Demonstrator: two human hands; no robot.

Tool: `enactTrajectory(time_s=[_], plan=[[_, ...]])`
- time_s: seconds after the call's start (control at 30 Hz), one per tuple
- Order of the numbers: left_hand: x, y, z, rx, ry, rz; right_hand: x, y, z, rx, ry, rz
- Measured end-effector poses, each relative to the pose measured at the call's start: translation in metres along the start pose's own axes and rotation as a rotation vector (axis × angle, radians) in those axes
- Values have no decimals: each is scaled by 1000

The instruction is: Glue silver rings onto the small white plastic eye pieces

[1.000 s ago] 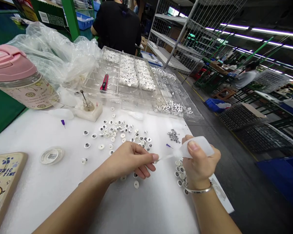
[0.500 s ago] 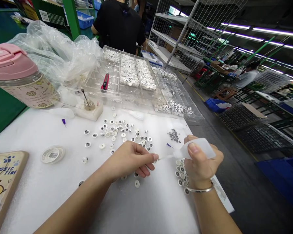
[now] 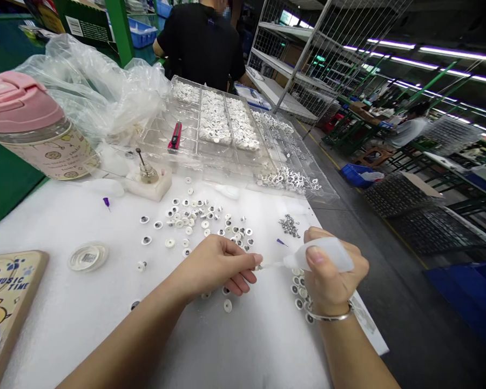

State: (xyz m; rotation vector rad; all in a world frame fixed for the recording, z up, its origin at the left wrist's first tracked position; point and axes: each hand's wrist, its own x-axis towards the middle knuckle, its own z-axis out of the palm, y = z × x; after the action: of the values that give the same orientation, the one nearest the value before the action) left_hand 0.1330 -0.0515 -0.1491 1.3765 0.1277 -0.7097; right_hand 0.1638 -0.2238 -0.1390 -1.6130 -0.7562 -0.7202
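My left hand is closed in a pinch over the white work surface. A small part shows at its thumb tip, mostly hidden by the fingers. My right hand wraps round a white squeeze bottle, thumb on its side. The bottle lies nearly level, and its thin nozzle points left, reaching close to the part; whether they touch I cannot tell. Round white buttons with dark centres lie scattered beyond my left hand. More of these discs sit grouped beside my right wrist.
Small metal pieces and a purple dispensing tip lie beyond the bottle. Clear divided trays hold white parts and a red utility knife. A pink-lidded cup and a phone case stand left. A co-worker sits ahead.
My right hand and the bottle have shifted slightly left, and the bottle's nozzle end has dipped a little. My left hand stays nearly still. The co-worker's head and body have moved.
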Motion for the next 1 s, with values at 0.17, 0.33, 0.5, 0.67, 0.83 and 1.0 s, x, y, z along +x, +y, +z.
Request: enactTrajectory(time_s=[0.17,0.33,0.5,0.67,0.83,1.0], plan=[[-1,1,-1,-35,2,6,10,4,-4,213,251,195],[-3,2,-3,-118,-22,50,13,12,-7,115,397,300],[-4,5,-5,-194,-16,67,11,20,-3,-23,282,358],[-3,5,-7,-238,-1,89,6,35,3,-125,-43,530],[-3,4,-14,-275,38,150,-3,56,6,-147,-218,645],[-3,9,-22,-325,144,188,-9,62,15,-271,-305,712]])
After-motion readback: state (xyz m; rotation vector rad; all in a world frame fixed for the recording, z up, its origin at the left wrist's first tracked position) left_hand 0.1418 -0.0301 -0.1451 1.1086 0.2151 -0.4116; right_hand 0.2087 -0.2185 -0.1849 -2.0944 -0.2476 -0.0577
